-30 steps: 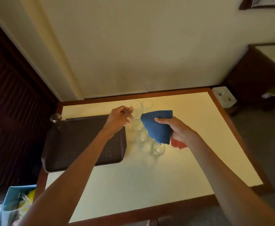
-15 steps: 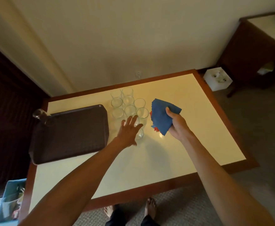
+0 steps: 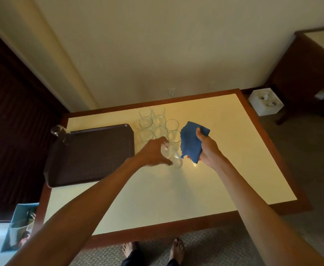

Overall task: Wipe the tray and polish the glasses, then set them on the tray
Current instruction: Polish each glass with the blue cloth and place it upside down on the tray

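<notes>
Left hand (image 3: pixel 153 153) grip curled round glass (image 3: pixel 174 160), blurred; right hand (image 3: pixel 209 149) pinches blue cloth (image 3: pixel 190 143).

No writing, label, brand, number or sign can be read anywhere in this view. The light-blue bag (image 3: pixel 13 230) on the floor at the lower left holds items with patches of colour, but they are too blurred and small to make out any lettering. The white box (image 3: pixel 261 110) on the floor beyond the surface shows only plain sides.
</notes>
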